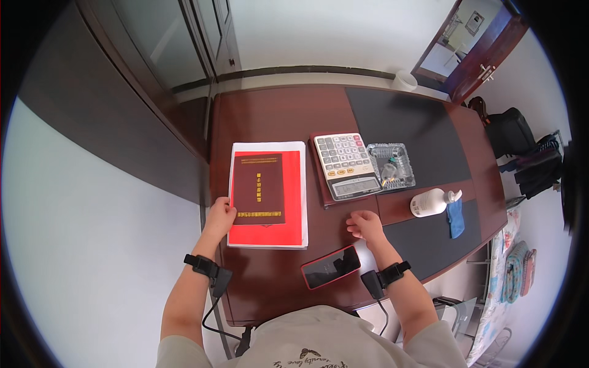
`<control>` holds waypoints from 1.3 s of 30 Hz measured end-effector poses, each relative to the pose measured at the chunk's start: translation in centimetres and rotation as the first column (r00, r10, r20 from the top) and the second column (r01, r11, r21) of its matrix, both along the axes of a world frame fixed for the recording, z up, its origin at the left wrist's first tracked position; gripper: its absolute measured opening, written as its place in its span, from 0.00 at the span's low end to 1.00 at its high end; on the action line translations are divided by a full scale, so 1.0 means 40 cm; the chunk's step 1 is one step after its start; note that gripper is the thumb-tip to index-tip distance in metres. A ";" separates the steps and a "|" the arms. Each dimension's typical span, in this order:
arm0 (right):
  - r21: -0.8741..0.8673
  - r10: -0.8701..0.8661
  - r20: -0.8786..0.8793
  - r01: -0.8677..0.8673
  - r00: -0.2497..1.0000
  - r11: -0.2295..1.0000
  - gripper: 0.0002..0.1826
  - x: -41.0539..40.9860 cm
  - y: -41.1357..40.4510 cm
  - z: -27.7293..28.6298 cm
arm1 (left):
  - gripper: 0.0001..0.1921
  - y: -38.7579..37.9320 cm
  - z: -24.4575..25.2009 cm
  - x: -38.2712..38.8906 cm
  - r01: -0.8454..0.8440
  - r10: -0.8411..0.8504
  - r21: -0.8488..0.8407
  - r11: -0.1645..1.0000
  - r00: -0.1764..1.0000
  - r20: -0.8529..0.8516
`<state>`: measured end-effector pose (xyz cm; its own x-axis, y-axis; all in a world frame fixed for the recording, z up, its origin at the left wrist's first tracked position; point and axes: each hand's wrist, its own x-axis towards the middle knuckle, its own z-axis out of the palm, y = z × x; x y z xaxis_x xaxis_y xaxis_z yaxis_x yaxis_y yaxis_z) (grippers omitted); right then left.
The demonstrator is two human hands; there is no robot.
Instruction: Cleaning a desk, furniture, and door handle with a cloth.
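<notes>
My left hand is at the left edge of a paper stack. Its thumb touches the lower left side of a dark maroon booklet with gold writing; whether the fingers pinch the edge is hard to see. Under the booklet lies a bright red sheet, on top of white papers. My right hand hovers over the desk with loosely bent fingers and holds nothing. Just below it lies a smartphone with a red rim. Beyond it, a desk calculator rests on a dark red book.
Right of the calculator stands a glass ashtray with small items inside. A white pump bottle and a blue cloth lie farther right on the wooden desk. A dark cabinet borders the left side. A white bin stands behind.
</notes>
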<state>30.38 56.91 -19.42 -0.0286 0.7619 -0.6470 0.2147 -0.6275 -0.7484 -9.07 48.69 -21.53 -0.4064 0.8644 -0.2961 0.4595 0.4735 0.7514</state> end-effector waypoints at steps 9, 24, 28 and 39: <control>0.028 -0.053 -0.058 0.055 0.997 0.998 0.14 0.020 0.027 0.008 | 0.20 0.048 0.117 0.150 0.238 -0.079 0.243 0.941 0.847 -0.526; 0.031 -0.094 -0.117 0.099 0.989 0.995 0.11 0.141 0.104 0.009 | 0.28 0.188 0.068 0.549 0.307 -0.270 0.052 0.950 0.897 -0.350; 0.027 -0.084 -0.135 0.088 0.987 0.996 0.12 0.174 0.124 0.005 | 0.25 0.190 0.060 0.559 0.285 -0.255 0.038 0.958 0.902 -0.347; 0.036 0.004 -0.106 -0.001 0.994 0.999 0.13 0.152 0.153 -0.015 | 0.12 0.190 0.058 0.542 0.195 -0.180 0.009 0.981 0.917 -0.355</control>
<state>36.46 63.05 -20.01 -0.0978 0.7842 -0.6127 0.1341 -0.5996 -0.7890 12.62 56.28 -19.20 -0.3066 0.9436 -0.1248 0.7747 0.3236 0.5432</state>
